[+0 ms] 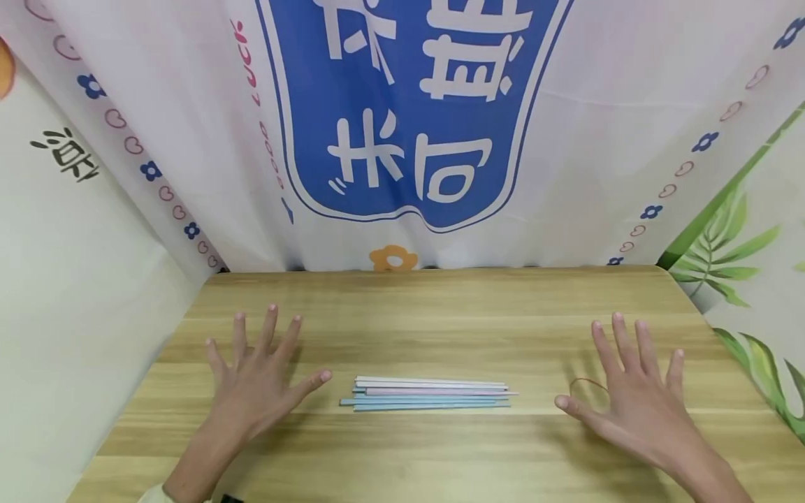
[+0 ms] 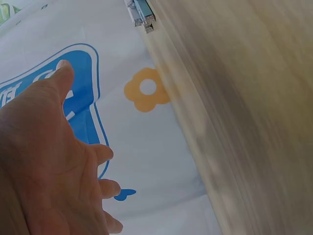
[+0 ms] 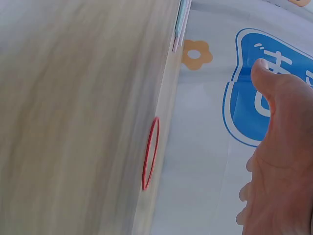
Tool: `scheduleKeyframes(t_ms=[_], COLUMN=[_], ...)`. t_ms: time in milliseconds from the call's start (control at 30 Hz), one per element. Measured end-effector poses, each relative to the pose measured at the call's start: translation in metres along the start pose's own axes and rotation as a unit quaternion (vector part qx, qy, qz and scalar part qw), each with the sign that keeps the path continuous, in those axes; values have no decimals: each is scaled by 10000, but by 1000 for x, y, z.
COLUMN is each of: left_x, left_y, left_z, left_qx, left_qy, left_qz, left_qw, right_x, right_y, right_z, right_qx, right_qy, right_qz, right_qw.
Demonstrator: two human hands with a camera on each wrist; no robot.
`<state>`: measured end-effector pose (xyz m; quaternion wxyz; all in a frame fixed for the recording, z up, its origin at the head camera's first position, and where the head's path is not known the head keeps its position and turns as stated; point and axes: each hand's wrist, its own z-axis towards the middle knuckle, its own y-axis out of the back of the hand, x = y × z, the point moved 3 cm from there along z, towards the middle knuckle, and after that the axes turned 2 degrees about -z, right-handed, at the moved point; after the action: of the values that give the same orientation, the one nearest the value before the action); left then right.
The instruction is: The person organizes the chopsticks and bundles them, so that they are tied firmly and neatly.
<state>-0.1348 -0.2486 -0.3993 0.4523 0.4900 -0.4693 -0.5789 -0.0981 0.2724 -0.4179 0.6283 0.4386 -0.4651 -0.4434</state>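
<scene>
A bundle of thin chopsticks (image 1: 434, 403) in light blue, white and pink lies crosswise on the wooden table, thicker ends to the left. My left hand (image 1: 254, 384) is spread wide to their left, thumb pointing toward them without touching. To their right, my right hand (image 1: 641, 405) is spread the same way and holds nothing. Near that hand's thumb and index finger is a thin red rubber band (image 3: 146, 159), partly hidden by the hand in the head view. The left wrist view catches only the chopsticks' square ends (image 2: 143, 12) at the top.
The wooden table (image 1: 434, 461) ends at a back edge against a white printed curtain (image 1: 566, 175) with a blue sign. Pale sheeting (image 1: 69, 279) hangs at the left, and a leaf-patterned cloth (image 1: 767, 307) borders the right side.
</scene>
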Motion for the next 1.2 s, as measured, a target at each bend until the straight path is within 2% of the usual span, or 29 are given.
scheduleKeyframes(t_ms=[233, 500, 633, 800, 1000, 1200], left_x=[-5, -15, -24, -34, -48, -64], left_y=[0, 5, 2, -4, -9, -11], left_z=[1, 5, 3, 0, 3, 9], left_qx=[85, 184, 341, 362, 383, 426], left_qy=[-31, -87, -145, -209, -384, -721], left_qz=[-81, -54, -68, -182, -438, -947], left_qw=[9999, 9998, 9993, 9990, 9976, 9920], right_x=[21, 40, 49, 61, 71, 81], right_y=[1, 4, 0, -7, -15, -19], right_z=[7, 18, 22, 27, 33, 39], right_qx=[34, 392, 433, 506, 592, 741], right_qy=[151, 83, 194, 321, 502, 753], right_qz=[165, 262, 340, 495, 608, 860], right_qw=[9997, 9989, 9983, 9970, 9951, 9907])
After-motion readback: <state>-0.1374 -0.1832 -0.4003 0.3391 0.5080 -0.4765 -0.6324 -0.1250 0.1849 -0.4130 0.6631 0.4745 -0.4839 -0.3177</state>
